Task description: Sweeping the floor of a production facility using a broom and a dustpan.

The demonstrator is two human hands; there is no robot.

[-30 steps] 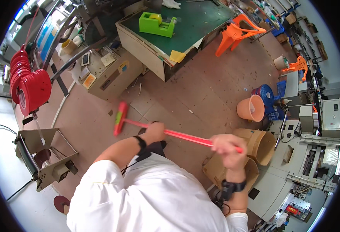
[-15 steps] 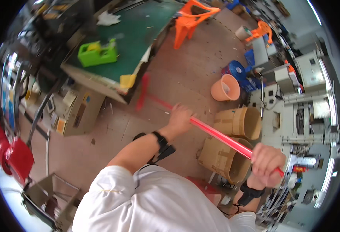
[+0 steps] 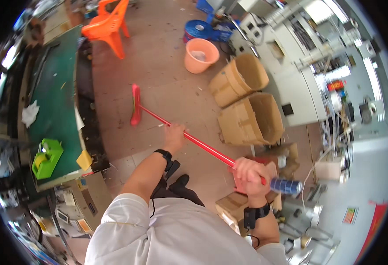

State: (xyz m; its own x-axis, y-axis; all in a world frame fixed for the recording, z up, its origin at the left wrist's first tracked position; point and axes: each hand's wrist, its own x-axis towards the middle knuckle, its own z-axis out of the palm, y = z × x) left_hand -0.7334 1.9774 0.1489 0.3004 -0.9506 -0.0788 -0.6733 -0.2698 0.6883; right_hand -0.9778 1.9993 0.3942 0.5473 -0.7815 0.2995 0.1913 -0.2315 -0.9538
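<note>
Gripped by the left hand (image 3: 174,137) and right hand (image 3: 250,173), the long red broom (image 3: 202,145), head down by the brown tiled floor (image 3: 158,70), might strike the green rectangular tabletop (image 3: 50,115) if swung too far left.

Left hand (image 3: 175,138) ahead of right hand (image 3: 250,173) (both clenched).

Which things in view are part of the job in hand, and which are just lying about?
In use:
- red broom, left hand mid-handle, right hand near its end

Lying about:
- orange chair
- peach bin
- open cardboard boxes
- green tape dispenser
</note>
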